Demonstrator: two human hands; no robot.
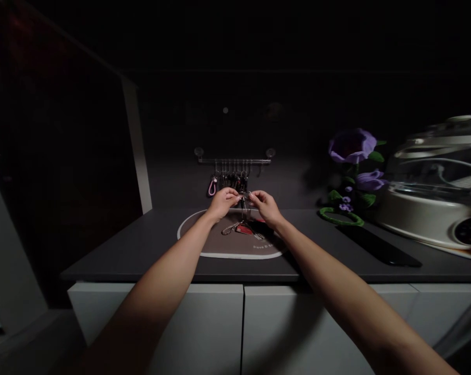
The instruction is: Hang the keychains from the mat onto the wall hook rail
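Note:
Above the brown mat [215, 245], my left hand [222, 201] and my right hand [265, 204] meet, fingers pinched. Between the fingertips is a metal key ring [245, 196], and both hands hold it. Thin metal pieces hang below the ring; their exact kind is too dark to tell. On the mat under my hands lie a beaded strap [230, 228], a red tag [243, 229] and some keys [258, 236]. Behind, a clear hook rail [235, 161] on the wall carries several hanging keys [229, 179] and a pink loop strap [212, 186].
The mat lies on a dark countertop [134, 245] over white cabinets [204, 323]. At the right stand a purple flower ornament [353, 147] with a green ring base [340, 216], a dark flat slab [379, 247] and a white appliance with a clear lid [426, 208].

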